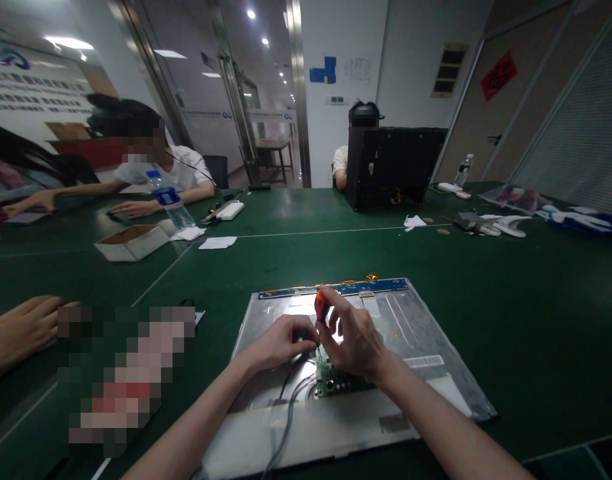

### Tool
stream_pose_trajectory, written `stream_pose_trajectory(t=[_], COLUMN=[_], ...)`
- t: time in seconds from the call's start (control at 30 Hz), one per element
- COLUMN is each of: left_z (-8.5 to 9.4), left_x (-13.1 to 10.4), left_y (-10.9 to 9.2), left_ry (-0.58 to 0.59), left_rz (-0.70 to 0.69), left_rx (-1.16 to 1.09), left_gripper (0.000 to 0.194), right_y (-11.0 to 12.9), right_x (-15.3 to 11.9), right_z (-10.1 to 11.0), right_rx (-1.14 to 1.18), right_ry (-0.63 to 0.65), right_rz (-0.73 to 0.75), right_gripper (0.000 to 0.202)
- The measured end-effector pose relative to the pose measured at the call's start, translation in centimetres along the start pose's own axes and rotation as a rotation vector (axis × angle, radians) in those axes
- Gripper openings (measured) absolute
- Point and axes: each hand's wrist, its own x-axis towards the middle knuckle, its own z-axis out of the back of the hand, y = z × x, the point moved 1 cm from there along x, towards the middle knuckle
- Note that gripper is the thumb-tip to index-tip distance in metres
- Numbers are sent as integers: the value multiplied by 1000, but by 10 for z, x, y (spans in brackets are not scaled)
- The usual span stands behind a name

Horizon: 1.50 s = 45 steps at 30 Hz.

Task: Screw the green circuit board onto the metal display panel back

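Observation:
My right hand (355,340) grips a small red-and-black screwdriver (321,305) from above, its handle upright between the fingertips and thumb. Beneath it a green circuit board (328,385) lies on a flat display panel (426,333) with a silvery metal back. My left hand (285,341) is closed in a pinch at the board's left edge, close to the screwdriver's lower end; whatever is between its fingers is hidden. Dark cables (290,420) run from the board toward me. A narrow blue circuit strip (386,287) lines the panel's far edge.
To the left are another person's hand (26,330) and a blurred-out flat object (141,373). Farther off stand an open box (133,243), a water bottle (169,199) and a black cabinet (396,167). White gloves (503,225) lie at the right. Other people sit around the green table (546,300).

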Motion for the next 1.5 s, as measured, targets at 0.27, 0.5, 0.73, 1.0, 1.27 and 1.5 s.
stream_pose_trajectory(t=[0.27, 0.5, 0.73, 1.0, 1.27, 1.5], left_z=[1, 1, 1, 1, 0, 1], left_x=[0, 0, -1, 0, 0, 0], left_y=[-6, -6, -5, -7, -2, -1], left_ry=[-26, -38, -20, -39, -14, -12], left_rz=[0, 11, 15, -2, -21, -17], left_rx=[14, 30, 24, 28, 6, 11], left_gripper=[8, 9, 8, 7, 8, 9], right_y=[-1, 1, 4, 1, 5, 2], right_x=[3, 4, 4, 3, 3, 3], right_z=[1, 3, 3, 2, 3, 1], right_rx=[5, 47, 18, -35, 16, -12], right_ry=[-15, 0, -4, -47, -15, -39], right_rz=[40, 37, 36, 50, 30, 46], right_gripper=[57, 57, 62, 52, 59, 56])
